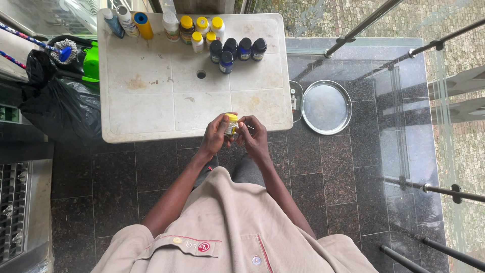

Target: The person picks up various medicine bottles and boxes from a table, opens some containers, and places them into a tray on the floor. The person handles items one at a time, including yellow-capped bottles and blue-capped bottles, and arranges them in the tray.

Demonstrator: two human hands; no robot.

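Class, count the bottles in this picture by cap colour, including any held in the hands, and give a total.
Yellow-capped bottles: 6, five on the white table and one held in both hands, left hand and right hand.
Dark-capped bottles: 5.
White-capped bottles: 2.
Blue-capped bottles: 2.
Total: 15.

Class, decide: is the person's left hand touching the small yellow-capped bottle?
Touching. The head view shows the left hand wrapped around the small yellow-capped bottle, fingers against its side.
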